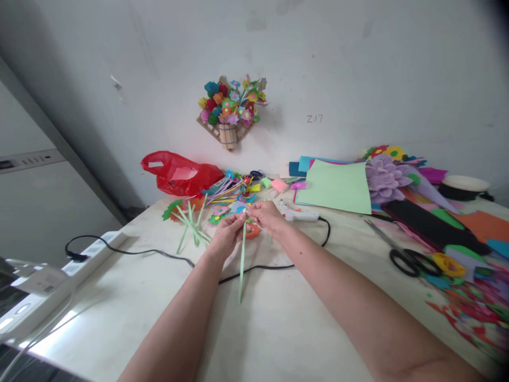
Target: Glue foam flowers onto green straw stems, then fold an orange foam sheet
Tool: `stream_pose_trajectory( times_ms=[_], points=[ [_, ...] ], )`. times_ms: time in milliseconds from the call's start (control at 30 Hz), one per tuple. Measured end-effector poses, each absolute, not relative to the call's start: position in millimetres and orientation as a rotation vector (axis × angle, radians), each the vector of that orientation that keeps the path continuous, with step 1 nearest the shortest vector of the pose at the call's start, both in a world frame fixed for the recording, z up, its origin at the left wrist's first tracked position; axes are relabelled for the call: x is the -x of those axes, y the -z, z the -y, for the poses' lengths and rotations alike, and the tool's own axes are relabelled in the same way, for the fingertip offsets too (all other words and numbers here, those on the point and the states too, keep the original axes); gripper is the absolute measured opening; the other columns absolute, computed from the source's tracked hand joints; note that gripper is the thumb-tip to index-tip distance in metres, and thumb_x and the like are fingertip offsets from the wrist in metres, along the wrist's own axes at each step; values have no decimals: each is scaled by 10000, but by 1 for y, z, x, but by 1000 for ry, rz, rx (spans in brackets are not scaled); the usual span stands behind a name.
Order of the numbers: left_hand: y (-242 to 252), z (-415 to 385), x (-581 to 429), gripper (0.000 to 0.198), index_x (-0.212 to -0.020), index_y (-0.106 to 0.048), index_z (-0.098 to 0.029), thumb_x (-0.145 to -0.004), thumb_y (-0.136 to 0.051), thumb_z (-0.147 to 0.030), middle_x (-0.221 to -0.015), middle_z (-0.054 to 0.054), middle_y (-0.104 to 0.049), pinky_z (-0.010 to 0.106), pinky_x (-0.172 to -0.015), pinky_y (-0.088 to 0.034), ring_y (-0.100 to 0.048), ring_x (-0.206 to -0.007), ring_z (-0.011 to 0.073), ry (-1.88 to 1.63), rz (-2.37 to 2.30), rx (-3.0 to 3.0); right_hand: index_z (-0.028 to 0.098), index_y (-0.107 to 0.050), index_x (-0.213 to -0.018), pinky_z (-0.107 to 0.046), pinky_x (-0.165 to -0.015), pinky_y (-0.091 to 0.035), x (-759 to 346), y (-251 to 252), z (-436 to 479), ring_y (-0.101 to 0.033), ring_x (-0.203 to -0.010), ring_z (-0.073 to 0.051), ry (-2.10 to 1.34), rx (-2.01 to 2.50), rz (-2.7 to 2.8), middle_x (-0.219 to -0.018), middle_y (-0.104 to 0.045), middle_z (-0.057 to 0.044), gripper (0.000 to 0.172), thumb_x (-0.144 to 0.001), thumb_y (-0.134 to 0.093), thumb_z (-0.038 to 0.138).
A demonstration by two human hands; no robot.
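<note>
My left hand (228,232) and my right hand (267,216) meet over the middle of the table, both pinched on the top end of a long light-green stem (242,265) that hangs down toward me. A small foam flower (240,208) sits at the stem's top between my fingertips. An orange foam piece (253,231) lies on the table just under my hands. Several loose green stems (192,225) lie to the left of my left hand.
A white glue gun (298,215) with a black cord (274,265) lies behind my right hand. Scissors (401,254) and foam scraps at right, a green sheet (338,187), a purple flower (384,178), a red bag (181,172), a power strip (93,249) at left, a flower basket (233,111) on the wall.
</note>
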State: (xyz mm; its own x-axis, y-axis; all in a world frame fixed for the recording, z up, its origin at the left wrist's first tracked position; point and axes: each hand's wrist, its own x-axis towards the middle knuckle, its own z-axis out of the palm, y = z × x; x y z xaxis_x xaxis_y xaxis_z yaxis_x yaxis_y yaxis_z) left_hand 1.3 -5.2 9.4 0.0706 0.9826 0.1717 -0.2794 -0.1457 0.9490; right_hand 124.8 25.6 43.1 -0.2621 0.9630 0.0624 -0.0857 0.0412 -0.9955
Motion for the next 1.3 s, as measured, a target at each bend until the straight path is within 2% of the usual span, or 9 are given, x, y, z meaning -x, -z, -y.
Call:
stream_pose_trajectory(
  times_ms=[100, 200, 333, 467, 600, 767, 900, 1067, 1300],
  points=[
    [-9, 5, -2, 284, -703, -577, -132, -669, -715, -377, -525, -19, -584, 175, -327, -159, -299, -323, 3, -1389, -849, -1132, 149, -508, -519, -174, -389, -279, -126, -43, -27, -312, -350, -36, -1335, 958, 1409, -364, -390, 90, 153, -649, -582, 178],
    [-9, 6, -2, 265, -713, -585, -131, -672, -718, -356, -501, -27, -568, 171, -328, -162, -296, -320, 3, -1399, -848, -1130, 122, -625, -656, -177, -442, -334, -134, -45, -34, -369, -379, -45, -1260, 943, 1591, -394, -435, 84, 78, -688, -575, 174],
    [-8, 7, -3, 258, -743, -605, -127, -676, -718, -348, -500, -21, -570, 163, -335, -202, -342, -332, 11, -1380, -898, -1123, 136, -686, -976, -214, -579, -426, -155, -58, -44, -532, -509, -97, -972, 1089, 1982, -461, -535, 43, 268, -738, -576, 193],
    [-6, 5, -3, 293, -837, -631, -136, -641, -749, -318, -515, -28, -567, 148, -341, -243, -449, -386, 34, -1398, -918, -1047, 214, -685, -1023, -270, -725, -454, -181, -79, -47, -636, -820, -186, -385, 1575, 2225, -763, -690, -43, 310, -729, -589, 201],
    [-4, 4, -3, 351, -869, -635, -148, -578, -786, -273, -613, -13, -622, 146, -396, -344, -566, -506, 73, -1433, -901, -975, 194, -665, -1056, -339, -799, -454, -208, -92, -49, -605, -992, -251, -5, 1931, 2309, -1071, -656, -115, 345, -724, -575, 175],
    [-4, 5, -2, 336, -895, -605, -154, -627, -746, -299, -584, -3, -636, 152, -323, -215, -476, -395, 49, -1436, -908, -1005, 191, -641, -1073, -357, -778, -464, -230, -91, -58, -597, -1006, -254, -102, 2191, 2414, -1118, -631, -104, 378, -700, -622, 255],
    [-7, 7, -3, 332, -849, -573, -152, -606, -748, -295, -567, -7, -628, 152, -310, -195, -430, -349, 36, -1473, -924, -966, 182, -634, -1076, -351, -767, -471, -233, -84, -66, -598, -998, -258, -223, 2300, 2484, -1134, -619, -108, 421, -663, -658, 256],
    [-10, 9, -4, 357, -839, -564, -160, -570, -759, -291, -505, -45, -579, 161, -326, -277, -396, -315, 33, -1517, -961, -914, 184, -592, -1144, -338, -768, -475, -233, -71, -71, -584, -1037, -262, -231, 2289, 2513, -1204, -589, -99, 498, -649, -646, 184],
    [-6, 6, -4, 362, -826, -571, -153, -574, -764, -328, -461, -44, -538, 169, -364, -323, -424, -359, 52, -1539, -991, -966, 159, -584, -1139, -351, -794, -458, -234, -50, -71, -582, -1044, -279, -201, 2096, 2568, -1178, -600, -142, 401, -742, -551, 203]
  ],
)
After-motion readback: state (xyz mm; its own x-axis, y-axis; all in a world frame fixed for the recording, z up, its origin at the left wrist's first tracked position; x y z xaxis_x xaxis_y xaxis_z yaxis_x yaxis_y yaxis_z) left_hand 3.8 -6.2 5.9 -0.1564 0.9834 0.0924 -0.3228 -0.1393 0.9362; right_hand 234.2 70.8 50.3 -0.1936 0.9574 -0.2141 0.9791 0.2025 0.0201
